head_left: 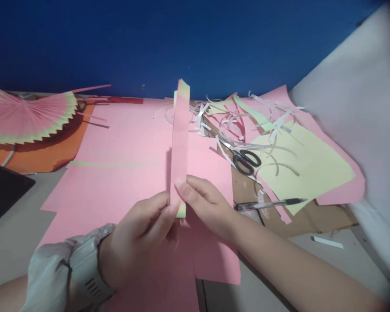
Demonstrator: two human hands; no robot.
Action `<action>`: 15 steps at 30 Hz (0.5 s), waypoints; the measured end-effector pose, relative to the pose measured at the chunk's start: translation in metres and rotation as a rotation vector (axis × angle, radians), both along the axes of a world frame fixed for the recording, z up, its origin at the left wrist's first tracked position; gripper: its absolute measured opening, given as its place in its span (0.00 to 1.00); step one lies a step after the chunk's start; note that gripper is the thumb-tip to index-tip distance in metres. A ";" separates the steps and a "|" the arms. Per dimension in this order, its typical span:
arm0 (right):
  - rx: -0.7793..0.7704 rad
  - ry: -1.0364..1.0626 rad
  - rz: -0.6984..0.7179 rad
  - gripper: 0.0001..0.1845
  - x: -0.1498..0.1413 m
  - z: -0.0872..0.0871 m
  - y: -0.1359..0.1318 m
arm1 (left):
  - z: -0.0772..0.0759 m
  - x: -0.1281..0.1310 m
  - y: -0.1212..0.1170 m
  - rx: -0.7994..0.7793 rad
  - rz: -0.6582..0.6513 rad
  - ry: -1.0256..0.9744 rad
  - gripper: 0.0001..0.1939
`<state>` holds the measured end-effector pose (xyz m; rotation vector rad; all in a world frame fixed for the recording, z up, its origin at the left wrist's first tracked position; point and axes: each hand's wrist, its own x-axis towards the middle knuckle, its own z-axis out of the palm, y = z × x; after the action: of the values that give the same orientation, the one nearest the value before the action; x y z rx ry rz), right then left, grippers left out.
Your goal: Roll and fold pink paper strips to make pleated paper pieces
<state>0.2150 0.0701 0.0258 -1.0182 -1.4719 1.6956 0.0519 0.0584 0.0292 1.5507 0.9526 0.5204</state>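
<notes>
A narrow strip of folded pink paper [180, 138], with yellow-green at both ends, stands upright between my hands. Its layers lie pressed together. My left hand [146, 223] pinches the lower end between thumb and fingers, and a wristband is on that wrist. Just above, my right hand [208, 203] grips the strip's right edge, thumb flat on its front. The fingers behind the paper are partly hidden. Beneath both hands lie large pink sheets [123, 138], one crossed by a thin green line.
At left, a pleated pink paper fan [29, 117] with a yellow-green edge lies over orange paper [52, 160], near a black phone-like object [6, 190]. To the right are black-handled scissors [247, 161], a pen [269, 203], paper scraps [234, 123] and a yellow sheet [315, 160]. A blue wall [188, 43] stands behind.
</notes>
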 end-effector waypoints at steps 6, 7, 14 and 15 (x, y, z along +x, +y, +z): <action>-0.043 -0.007 -0.070 0.20 -0.004 -0.004 -0.004 | -0.002 -0.001 -0.001 -0.104 -0.023 -0.138 0.09; -0.044 -0.008 -0.083 0.20 -0.004 -0.005 -0.005 | -0.002 -0.001 -0.002 -0.121 -0.019 -0.150 0.09; 0.007 0.006 0.022 0.19 -0.002 0.001 -0.004 | -0.004 0.001 0.000 -0.063 -0.011 0.048 0.16; -0.010 -0.011 0.028 0.19 -0.002 0.002 -0.004 | -0.003 0.002 0.000 -0.049 -0.033 0.076 0.16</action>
<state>0.2128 0.0664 0.0278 -1.0180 -1.4931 1.7211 0.0535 0.0588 0.0258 1.5484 0.9886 0.4141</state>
